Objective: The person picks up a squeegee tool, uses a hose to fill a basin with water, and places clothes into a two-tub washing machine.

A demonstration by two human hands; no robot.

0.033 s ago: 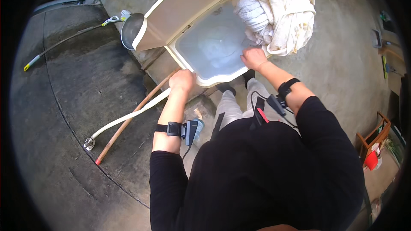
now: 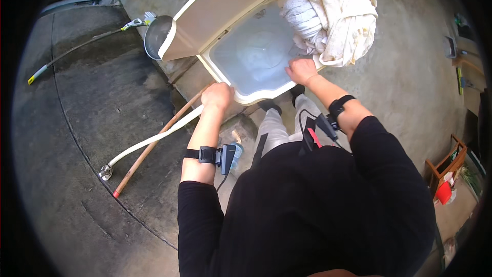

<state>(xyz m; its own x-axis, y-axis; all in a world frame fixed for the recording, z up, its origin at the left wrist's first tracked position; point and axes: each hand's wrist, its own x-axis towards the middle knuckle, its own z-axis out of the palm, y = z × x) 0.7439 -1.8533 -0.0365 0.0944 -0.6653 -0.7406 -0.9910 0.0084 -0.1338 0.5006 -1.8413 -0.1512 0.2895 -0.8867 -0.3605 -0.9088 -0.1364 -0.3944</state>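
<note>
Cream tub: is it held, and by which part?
The left hand holds the tub by its near-left corner; whether the right hand, at its near rim, grips is unclear.

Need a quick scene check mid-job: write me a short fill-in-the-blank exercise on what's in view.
1. The hand at the cream tub nearer the pale hose is the ____ one.
2. Nearer the cloth pile is the ____ hand.
3. The wooden pole crossed by the hose has a ____ tip.
4. The band around the left forearm is ____.

Missing words: left; right; red; black.
</note>
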